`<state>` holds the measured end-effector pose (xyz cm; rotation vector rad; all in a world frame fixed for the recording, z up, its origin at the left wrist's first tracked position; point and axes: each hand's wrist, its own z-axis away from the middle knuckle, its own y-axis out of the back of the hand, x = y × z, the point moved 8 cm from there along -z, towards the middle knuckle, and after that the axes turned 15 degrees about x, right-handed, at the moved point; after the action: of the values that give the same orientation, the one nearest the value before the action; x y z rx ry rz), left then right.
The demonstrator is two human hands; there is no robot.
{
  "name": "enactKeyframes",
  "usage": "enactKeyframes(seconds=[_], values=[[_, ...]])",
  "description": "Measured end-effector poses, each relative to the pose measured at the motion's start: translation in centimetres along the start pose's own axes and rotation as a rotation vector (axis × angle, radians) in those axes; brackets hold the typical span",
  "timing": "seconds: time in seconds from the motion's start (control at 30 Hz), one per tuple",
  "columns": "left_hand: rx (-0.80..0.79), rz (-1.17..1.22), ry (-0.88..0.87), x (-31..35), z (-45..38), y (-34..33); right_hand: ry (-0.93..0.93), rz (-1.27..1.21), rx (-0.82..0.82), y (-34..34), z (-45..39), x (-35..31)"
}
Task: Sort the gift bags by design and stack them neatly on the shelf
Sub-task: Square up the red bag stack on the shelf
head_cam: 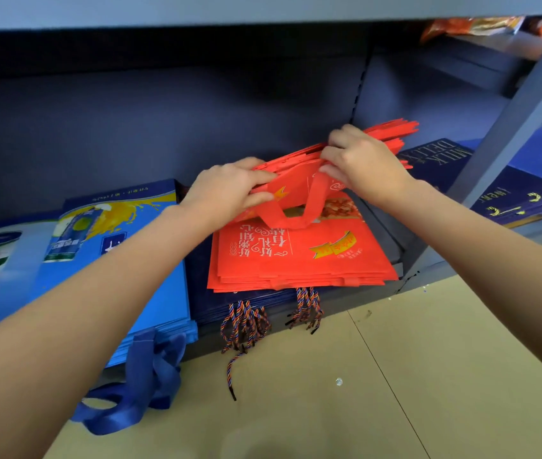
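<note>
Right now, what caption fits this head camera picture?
Both hands, left hand and right hand, grip red gift bags on dark shelf.

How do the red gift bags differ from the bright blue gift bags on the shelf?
The red gift bags lie on a dark navy stack, with left hand and right hand gripping their far part; the bright blue gift bags are untouched. A red handle lies on the red bags; blue handles dangle to the floor. Both lie flat.
</note>
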<state>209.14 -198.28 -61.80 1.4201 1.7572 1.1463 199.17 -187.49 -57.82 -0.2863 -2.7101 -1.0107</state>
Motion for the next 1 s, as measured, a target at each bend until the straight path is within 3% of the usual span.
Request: enactKeyframes(seconds=[0.1,0.23,0.3,0.37,0.43,0.47,0.6,0.67,0.73,0.8,0.9,1.0], values=[[0.172,-0.127,-0.122,1.4,0.0,0.8,0.006,0.055,0.034,0.2,1.1,-0.5],[0.302,-0.174,-0.327,2.0,1.1,0.4,-0.133,0.154,-0.076,-0.1,2.4,0.3],[0.277,-0.151,-0.355,2.2,1.5,0.0,-0.190,0.134,-0.248,-1.0,2.8,0.8],[0.251,-0.130,-0.375,2.2,2.0,-0.5,-0.247,0.175,-0.544,-2.5,4.0,1.2],[0.258,-0.142,-0.409,2.2,2.6,-0.8,-0.294,0.226,-0.657,-3.1,5.0,1.6],[0.274,-0.152,-0.419,2.1,2.8,-0.8,-0.275,0.231,-0.623,-3.1,4.9,1.3],[0.257,-0.088,-0.361,0.7,3.8,-1.0,-0.089,0.255,-0.234,-1.9,4.1,-0.5],[0.177,-0.134,-0.297,0.7,5.1,-1.8,0.008,0.231,-0.239,-2.8,6.2,-2.6],[-0.033,-0.338,-0.267,1.2,6.5,-4.0,0.117,0.175,-0.291,-4.4,10.0,-5.1],[-0.207,-0.434,-0.281,1.6,7.4,-6.0,0.103,0.168,-0.339,-5.1,12.5,-5.9],[-0.242,-0.407,-0.260,1.2,7.2,-6.5,0.116,0.216,-0.346,-5.1,12.9,-5.6],[-0.233,-0.385,-0.165,0.9,6.8,-5.8,0.105,0.258,-0.231,-3.4,10.6,-4.4]])
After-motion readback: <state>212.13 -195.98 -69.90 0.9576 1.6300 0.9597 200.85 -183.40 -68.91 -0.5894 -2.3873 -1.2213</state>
